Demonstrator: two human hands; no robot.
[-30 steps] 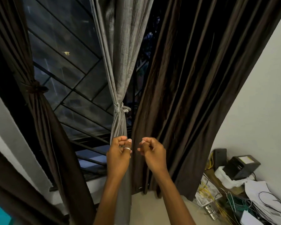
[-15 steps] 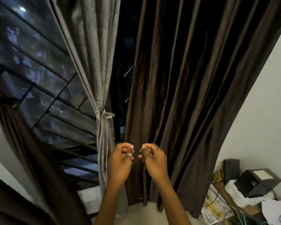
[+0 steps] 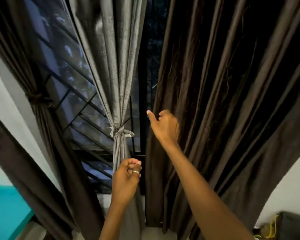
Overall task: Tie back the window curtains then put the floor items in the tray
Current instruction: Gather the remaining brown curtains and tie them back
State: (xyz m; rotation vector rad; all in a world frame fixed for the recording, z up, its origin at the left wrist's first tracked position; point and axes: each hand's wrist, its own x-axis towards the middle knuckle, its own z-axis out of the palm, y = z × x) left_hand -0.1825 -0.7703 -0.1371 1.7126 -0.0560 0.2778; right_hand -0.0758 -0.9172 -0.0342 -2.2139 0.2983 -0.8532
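Head view. The right hand [image 3: 164,126] has its fingers curled round the inner edge of the right brown curtain [image 3: 223,101], thumb standing free of the cloth; the hold sits just right of the knot [image 3: 120,133] and a little above it. The left hand [image 3: 126,175] hangs below the knot, in front of the grey curtain [image 3: 114,66], fingers curled into the palm with a ring showing and nothing visible in them. The grey curtain is gathered and bound at the knot, its tail falling straight down. Well left of the knot, and slightly higher, the left brown curtain [image 3: 36,97] is cinched by its own tie. The window grille [image 3: 80,110] shows between those two. Right of the knot, the right brown curtain hangs loose at full spread and untied. Judgement: two of three panels are secured, and the step in hand is the third. The next move calls for sweeping its folds together toward the wall side, bringing the left hand over to help bunch them, then binding them; no tie-back for it is visible. The tray is not in view. Far below and right of the knot lie a dark box [image 3: 291,226] and a yellow cable [image 3: 271,227] — the floor stage looks unstarted.
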